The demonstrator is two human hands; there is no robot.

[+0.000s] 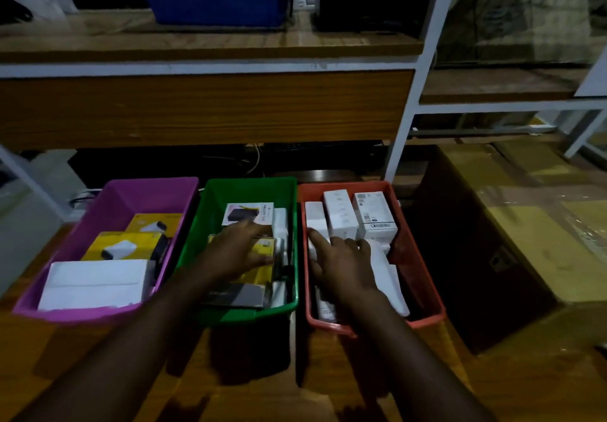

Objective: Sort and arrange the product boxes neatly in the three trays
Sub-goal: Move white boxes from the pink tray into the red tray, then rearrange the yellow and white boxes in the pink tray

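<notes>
The wooden surface (59, 372) carries three trays side by side, probably set close so that boxes can pass easily from one to another. The purple tray (138, 191) is on the left and holds a big white box (95, 282) at the near end and yellow boxes (124, 245) behind it. The green tray (249, 186) stands in the middle with mixed boxes: a white-and-dark box (251, 213) far, a yellow box near the centre, a dark box (235, 295) near. The red tray (423, 277) on the right holds white boxes only; three stand upright (341, 213) at the far end, which I judge is the tidy part.

The left hand (238, 250) lies over the yellow box in the green tray, fingers spread and flat, gripping nothing. The right hand (341, 260) rests on the low white boxes in the red tray, its forefinger straight; whether the other fingers hold a box I cannot tell. A long white box (389, 280) lies just right of this hand.
</notes>
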